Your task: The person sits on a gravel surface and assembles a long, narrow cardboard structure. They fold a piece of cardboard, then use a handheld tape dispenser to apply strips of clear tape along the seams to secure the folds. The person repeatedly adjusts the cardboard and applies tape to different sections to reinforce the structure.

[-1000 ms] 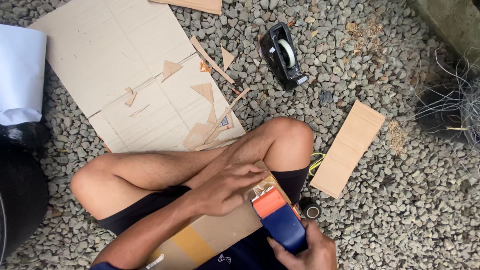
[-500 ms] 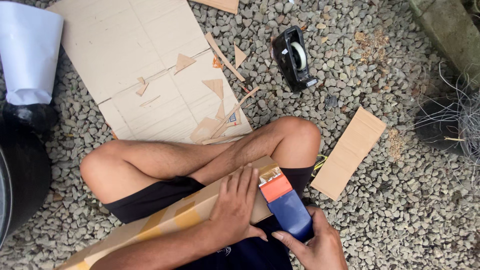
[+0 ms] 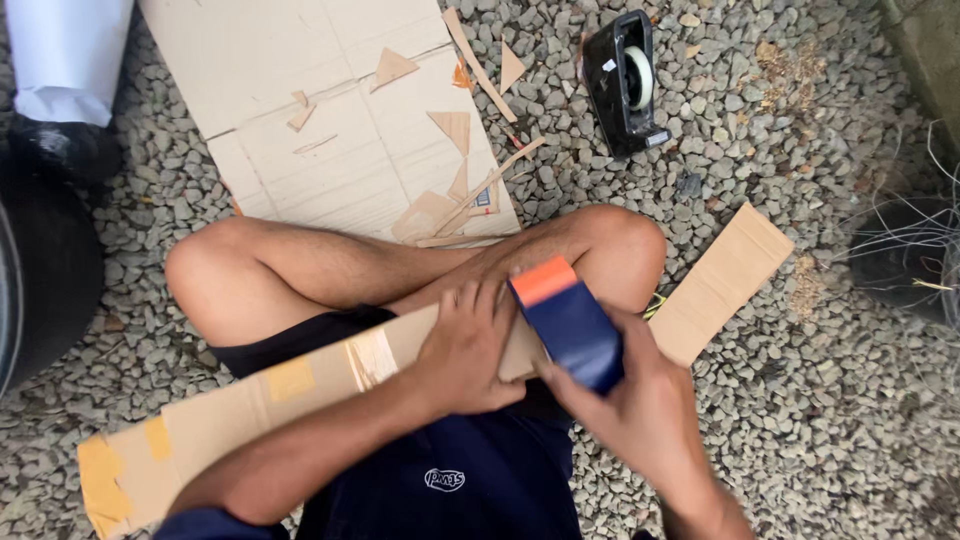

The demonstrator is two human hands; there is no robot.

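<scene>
The long cardboard strip (image 3: 300, 395) lies across the seated person's lap, its long axis slanting from the lower left, where its taped end rests on the gravel (image 3: 800, 420), up toward the right, where its other end sits under both hands just below the bent knee. Yellowish tape patches mark its face near the lower-left end and at mid-length.

The left hand (image 3: 465, 350) lies flat on the strip's upper-right end, palm down, fingers spread and pointing up toward the shin, pressing the cardboard rather than closing around it. The right hand (image 3: 630, 400) is clenched around a blue tape dispenser (image 3: 570, 320) with an orange head; the dispenser tilts so that its orange end points up and left and meets the strip's end just beside the left hand's fingertips. It is slightly blurred.

Room for moving is tight at the upper end: the crossed legs hem the strip in above and the hands crowd its tip. To the right of the knee, a shorter cardboard piece (image 3: 725, 280) lies on the gravel, slanting the same way, near the right hand but apart from it. Above the legs lies a large flat cardboard sheet (image 3: 330, 120) strewn with small offcuts, and a black desk tape dispenser (image 3: 625, 80) stands on the gravel just beyond that sheet's right edge. A dark round object (image 3: 40, 270) fills the left edge.
</scene>
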